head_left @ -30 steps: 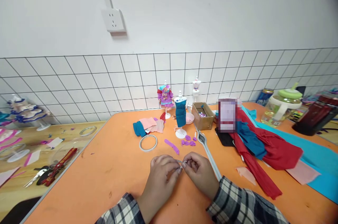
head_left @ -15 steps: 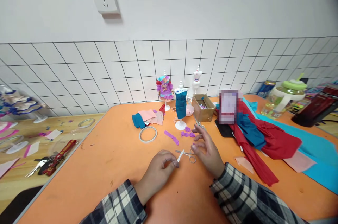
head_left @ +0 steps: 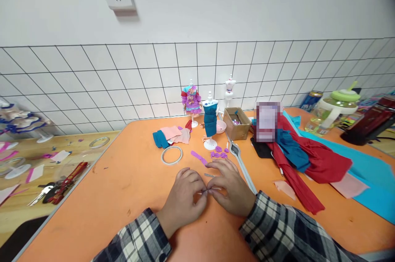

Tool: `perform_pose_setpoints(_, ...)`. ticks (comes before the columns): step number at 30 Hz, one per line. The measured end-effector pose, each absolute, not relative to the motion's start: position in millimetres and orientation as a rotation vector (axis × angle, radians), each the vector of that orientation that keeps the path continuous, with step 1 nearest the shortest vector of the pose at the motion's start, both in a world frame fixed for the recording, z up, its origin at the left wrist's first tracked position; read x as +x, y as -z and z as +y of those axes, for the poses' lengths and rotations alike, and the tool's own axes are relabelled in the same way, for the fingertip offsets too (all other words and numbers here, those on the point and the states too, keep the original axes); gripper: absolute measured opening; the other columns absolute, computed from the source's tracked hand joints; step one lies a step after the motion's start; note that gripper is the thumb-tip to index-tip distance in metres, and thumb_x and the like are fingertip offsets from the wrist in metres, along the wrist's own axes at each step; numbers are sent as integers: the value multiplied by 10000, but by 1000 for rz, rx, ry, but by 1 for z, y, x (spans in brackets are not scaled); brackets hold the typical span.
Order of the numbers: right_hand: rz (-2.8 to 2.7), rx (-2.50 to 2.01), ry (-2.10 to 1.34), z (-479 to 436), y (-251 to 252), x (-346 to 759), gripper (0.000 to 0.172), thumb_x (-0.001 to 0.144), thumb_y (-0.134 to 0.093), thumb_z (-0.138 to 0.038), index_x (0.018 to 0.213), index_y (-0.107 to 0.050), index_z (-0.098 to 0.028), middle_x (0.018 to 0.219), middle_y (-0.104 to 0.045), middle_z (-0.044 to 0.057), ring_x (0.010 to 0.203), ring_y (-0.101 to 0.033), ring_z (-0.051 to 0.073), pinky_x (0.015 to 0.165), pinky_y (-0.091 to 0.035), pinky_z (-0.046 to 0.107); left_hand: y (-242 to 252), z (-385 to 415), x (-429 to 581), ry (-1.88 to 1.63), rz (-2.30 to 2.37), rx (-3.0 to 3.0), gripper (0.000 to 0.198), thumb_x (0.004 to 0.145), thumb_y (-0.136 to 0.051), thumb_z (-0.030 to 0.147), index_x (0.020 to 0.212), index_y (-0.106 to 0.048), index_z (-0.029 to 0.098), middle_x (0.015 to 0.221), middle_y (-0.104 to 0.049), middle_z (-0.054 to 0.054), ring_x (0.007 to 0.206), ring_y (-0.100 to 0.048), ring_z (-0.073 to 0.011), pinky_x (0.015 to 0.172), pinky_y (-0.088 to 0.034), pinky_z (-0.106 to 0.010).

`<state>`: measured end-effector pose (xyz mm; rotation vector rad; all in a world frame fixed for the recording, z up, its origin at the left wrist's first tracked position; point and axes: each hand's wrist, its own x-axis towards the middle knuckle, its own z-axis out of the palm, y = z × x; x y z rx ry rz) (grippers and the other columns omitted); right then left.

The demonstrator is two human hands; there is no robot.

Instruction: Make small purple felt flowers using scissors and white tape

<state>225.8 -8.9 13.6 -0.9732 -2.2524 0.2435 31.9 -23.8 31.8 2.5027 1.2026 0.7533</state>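
Note:
My left hand (head_left: pixel 187 196) and my right hand (head_left: pixel 231 188) meet over the orange table, thumb and finger of each pinched together. Between the fingertips is something tiny that I cannot make out. Part of a small pair of scissors (head_left: pixel 209 175) shows by my right fingers, its handles hidden. Just beyond my right hand lie a purple fabric strip (head_left: pixel 199 157) and several purple fabric bows (head_left: pixel 219 155). A white miniature dress form (head_left: pixel 210 120) wrapped in teal cloth stands farther back. Beside my right hand runs a long pale grey object (head_left: pixel 242 165) with a darker rounded end.
A tape roll (head_left: pixel 172 155) and folded fabric pieces (head_left: pixel 173 134) lie to the left. A dressed form (head_left: pixel 191 101), a bare form (head_left: pixel 229 88) and a cardboard box (head_left: pixel 237 130) are behind. Red cloth (head_left: pixel 321 159) and a jug (head_left: pixel 331 114) are on the right.
My right hand has moved left and down to meet my left hand, its fingers closing. The white strip that was in my left fingers no longer shows. The scissors are now mostly covered.

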Motion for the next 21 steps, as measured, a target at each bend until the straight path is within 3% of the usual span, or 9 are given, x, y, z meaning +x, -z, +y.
perform_pose_setpoints(4,-2247,-917,-242,-14,-14,223,123,726,-634,-187,776,-695,-281,1182,-600,24,1106,-514,249,1046,-257,546,-24,-22,36,-789,1190,2296,123,656,-529,107,581,-569,196,658,-590,-22,731,-541,-194,740,-417,-342)
perform_pose_setpoints(8,-2058,-894,-103,-24,-19,216,167,765,-582,-149,799,-675,-284,946,-641,26,920,-566,207,1005,-333,505,-20,-18,40,-890,1090,1734,158,679,-500,153,533,-555,178,634,-593,-20,658,-555,-167,660,-444,-292)
perform_pose_setpoints(10,-1834,-931,-140,-26,-21,214,148,802,-563,-173,795,-672,-273,855,-610,40,849,-567,197,907,-426,449,-19,-17,41,-951,1013,1464,183,711,-519,181,540,-583,173,653,-622,-25,709,-589,-176,728,-471,-301)
perform_pose_setpoints(12,-1608,-995,-326,-22,-19,214,141,840,-565,-262,922,-679,-271,890,-581,61,825,-563,194,805,-478,399,-17,-17,40,-1046,933,1240,181,761,-559,227,619,-656,170,766,-688,-49,860,-628,-205,874,-467,-345)
perform_pose_setpoints(13,-1522,-1015,-487,-19,-17,215,250,857,-558,-323,1091,-638,-285,957,-575,71,817,-567,191,772,-491,388,-17,-17,40,-1084,887,1170,185,798,-566,268,718,-703,173,896,-713,-70,970,-624,-223,950,-440,-379)
perform_pose_setpoints(15,-1401,-975,-900,-12,-12,217,600,877,-530,-436,1427,-310,-337,1123,-557,91,850,-586,187,775,-498,392,-15,-18,38,-1102,815,1161,264,864,-547,358,981,-725,202,1223,-639,-94,1210,-522,-248,1075,-342,-442)
perform_pose_setpoints(17,-1308,-845,-1285,-7,-7,219,844,876,-529,-482,1485,40,-348,1210,-556,95,968,-591,193,862,-470,409,-13,-18,36,-1048,820,1314,346,882,-541,417,1164,-662,258,1454,-442,-64,1371,-339,-252,1140,-235,-471)
perform_pose_setpoints(19,-1194,-760,-1502,-4,-6,219,936,859,-583,-452,1477,110,-327,1180,-596,82,1064,-568,189,940,-414,399,-10,-18,34,-972,894,1519,387,875,-554,447,1230,-614,305,1548,-269,-19,1431,-196,-255,1162,-166,-482)
perform_pose_setpoints(21,-1064,-753,-1600,-4,-7,218,977,831,-650,-385,1481,75,-309,1058,-646,54,995,-594,172,904,-414,354,-7,-18,32,-930,986,1699,404,882,-536,462,1257,-589,321,1575,-178,-3,1443,-138,-267,1162,-152,-494)
